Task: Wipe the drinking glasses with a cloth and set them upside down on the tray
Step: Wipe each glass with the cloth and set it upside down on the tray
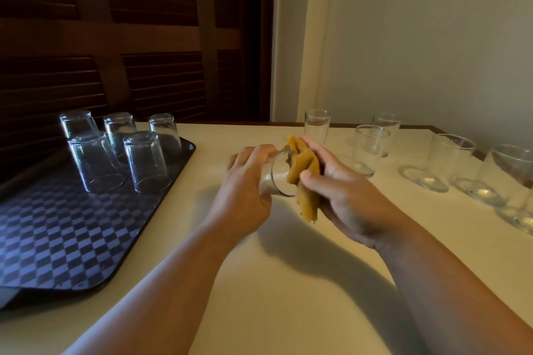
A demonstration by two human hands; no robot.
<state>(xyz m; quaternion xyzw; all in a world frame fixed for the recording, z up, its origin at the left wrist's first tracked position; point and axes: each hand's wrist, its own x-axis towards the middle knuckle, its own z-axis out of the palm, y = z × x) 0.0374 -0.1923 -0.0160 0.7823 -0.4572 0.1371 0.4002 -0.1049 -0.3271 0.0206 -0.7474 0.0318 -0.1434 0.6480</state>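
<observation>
My left hand (245, 184) grips a clear drinking glass (277, 176) on its side above the table, mouth turned to the right. My right hand (331, 181) holds a mustard-yellow cloth (305, 173) bunched against the glass's mouth, part of it pushed inside. On the dark checkered tray (57, 239) at the left, several glasses (144, 161) stand upside down at its far end. Several more glasses (370, 150) stand upright along the right side of the table.
The cream table (288, 282) ends at a dark louvred wooden door (129, 37) behind the tray and a pale wall (418, 37) at the right. The tray's near corner overhangs the table's left edge.
</observation>
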